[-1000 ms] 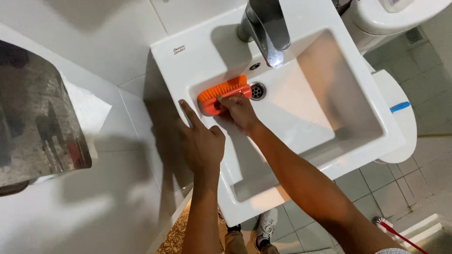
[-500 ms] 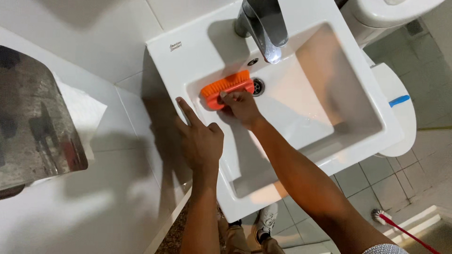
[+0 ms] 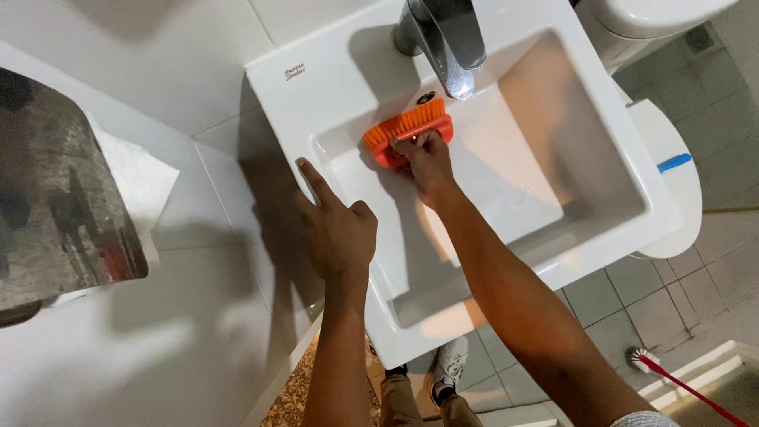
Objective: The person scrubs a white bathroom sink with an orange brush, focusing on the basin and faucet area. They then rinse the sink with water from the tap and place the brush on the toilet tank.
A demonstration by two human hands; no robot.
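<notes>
My right hand grips an orange scrub brush and presses its bristles against the back wall of a white rectangular sink, just below the chrome tap. The small overflow hole sits right above the brush. My left hand rests flat on the sink's left rim with its fingers spread, the index finger pointing toward the back; it holds nothing. Both forearms reach in from the lower edge of the view.
A steel paper-towel dispenser with a white paper sheet hangs on the tiled wall at left. A white toilet stands right of the sink. A red-handled toilet brush lies on the grey floor tiles. My shoes show below the sink.
My right hand has slid the orange brush up the basin toward the back wall under the tap. My left hand has stayed on the sink's left rim.
</notes>
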